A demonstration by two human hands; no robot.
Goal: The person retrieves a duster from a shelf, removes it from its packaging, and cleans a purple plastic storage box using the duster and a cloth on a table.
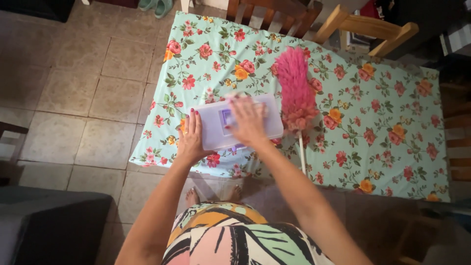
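Observation:
A translucent white plastic box [216, 132] with a lid lies near the front left edge of a table covered in a mint floral cloth [382, 122]. My left hand [190, 137] presses against the box's left end, fingers up. Flat on top of the lid rests my right hand [249, 120], slightly blurred, covering part of it. A pink fluffy duster [296, 88] with a white handle lies on the cloth just right of the box, its handle reaching past the table's front edge.
Two wooden chairs [365, 27] stand at the table's far side. Beige tiled floor [73, 73] spreads to the left. A dark piece of furniture [44, 225] sits at the lower left. Green slippers [156, 6] lie at the top.

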